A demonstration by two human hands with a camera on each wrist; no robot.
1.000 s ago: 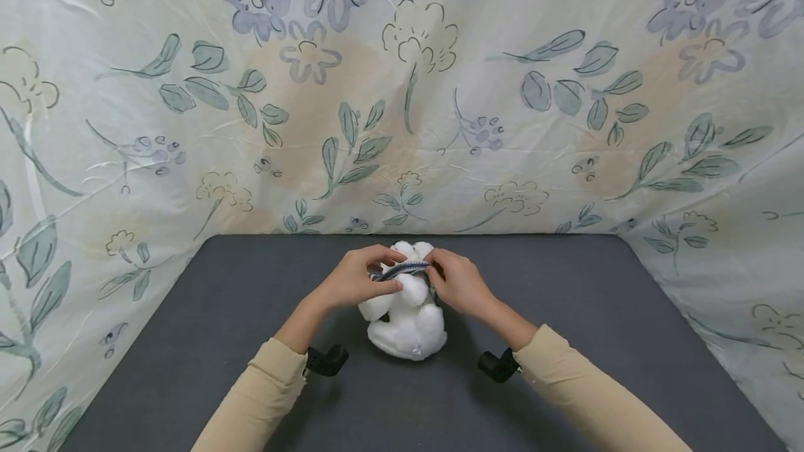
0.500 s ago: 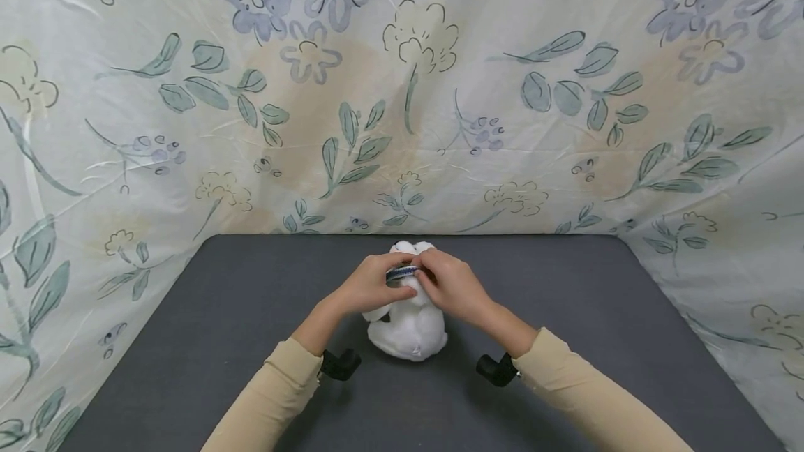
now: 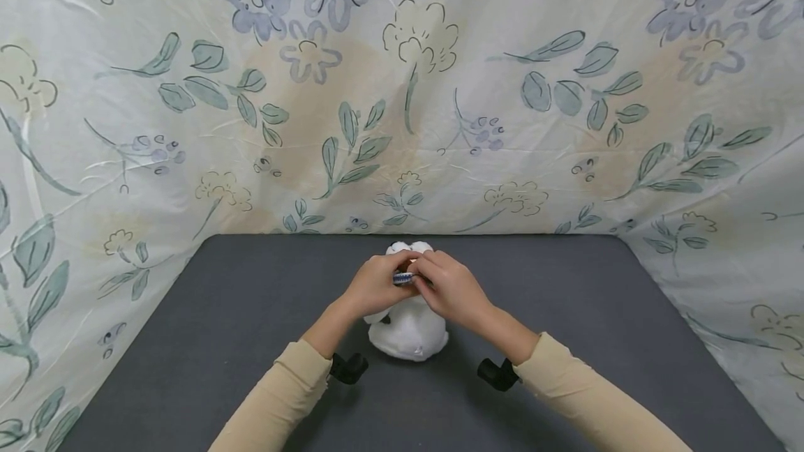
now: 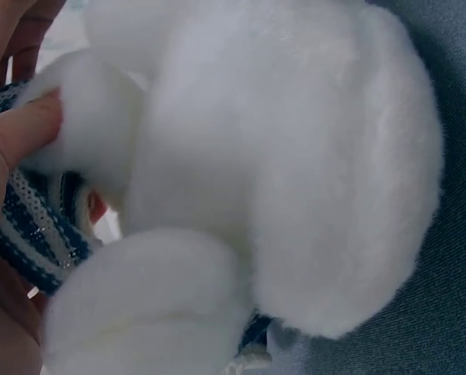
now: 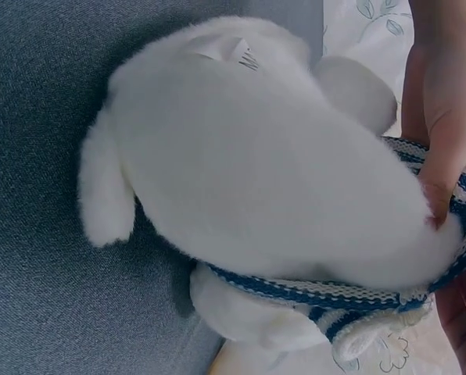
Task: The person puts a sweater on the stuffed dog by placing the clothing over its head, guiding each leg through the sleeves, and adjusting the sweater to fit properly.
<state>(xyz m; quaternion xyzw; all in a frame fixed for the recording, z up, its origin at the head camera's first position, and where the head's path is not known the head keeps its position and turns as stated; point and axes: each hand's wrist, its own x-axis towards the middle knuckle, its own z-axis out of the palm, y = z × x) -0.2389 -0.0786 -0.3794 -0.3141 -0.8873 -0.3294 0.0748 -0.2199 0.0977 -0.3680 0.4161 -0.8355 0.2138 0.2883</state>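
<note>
A white plush toy [image 3: 408, 332] sits on the dark table with its rounded back towards me. Both hands meet at its upper part, hiding much of the head and neck. A blue-and-white striped knitted piece [image 3: 402, 278] shows between the hands; in the right wrist view its edge [image 5: 311, 294] runs along the toy's body. My left hand [image 3: 375, 287] holds the knitted piece, its thumb against the plush. Just beside it, my right hand [image 3: 452, 290] pinches the knitted piece with bent fingers. The fingertips partly cover one another in the head view.
The dark grey tabletop [image 3: 264, 326] stretches around the toy. A pale floral cloth [image 3: 402, 124] hangs behind the table and along its sides. A black wrist camera [image 3: 348, 368] sits under the left wrist, another [image 3: 497, 374] under the right.
My left hand has moved right, and the hands have come together over the toy. Less of the knitted piece shows between them. The toy stays in nearly the same place.
</note>
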